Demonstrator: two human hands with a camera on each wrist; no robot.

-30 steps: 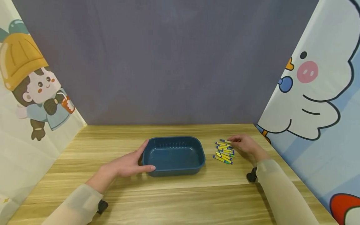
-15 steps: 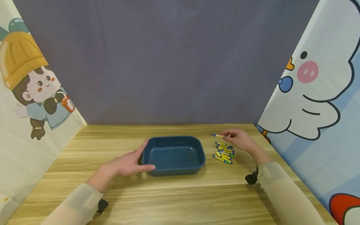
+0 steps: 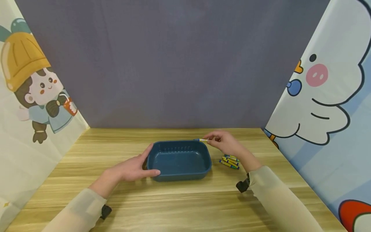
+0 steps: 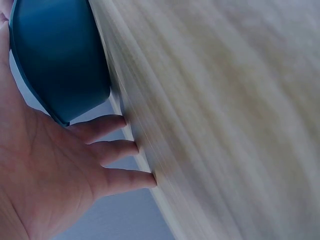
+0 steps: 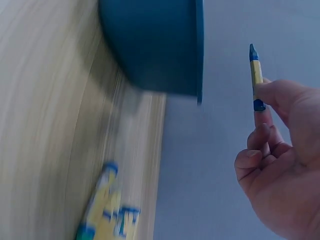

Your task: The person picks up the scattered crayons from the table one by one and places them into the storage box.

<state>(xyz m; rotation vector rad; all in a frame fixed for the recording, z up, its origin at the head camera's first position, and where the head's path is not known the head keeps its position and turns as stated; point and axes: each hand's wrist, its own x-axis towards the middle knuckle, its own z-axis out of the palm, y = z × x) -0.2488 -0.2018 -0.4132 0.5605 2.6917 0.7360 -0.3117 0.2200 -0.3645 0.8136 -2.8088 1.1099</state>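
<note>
A dark teal plastic tray [image 3: 181, 177] stands on the wooden table with nothing inside. My left hand [image 3: 134, 168] rests against its left end, thumb and index finger spread straight along the rim; in the left wrist view the other fingers [image 4: 122, 179] reach down to the tabletop. Thumb and fingertips of my right hand [image 3: 223, 143] pinch a yellow-wrapped crayon [image 5: 256, 72] with a blue tip. In the head view that crayon overlaps the tray's far right corner, its tip pointing left; the right wrist view shows it raised off the table, beside the tray wall.
Several yellow-wrapped crayons [image 3: 229, 161] lie in a loose pile right of the tray, partly hidden by the right hand and forearm. A dark grey backdrop [image 3: 179, 64] rises behind the table [image 3: 174, 206]. Cartoon-printed panels [image 3: 321, 96] flank both sides.
My right hand has lifted one crayon from the far end of the pile and carried it left to the tray's far right corner. The left hand and the tray have stayed put.
</note>
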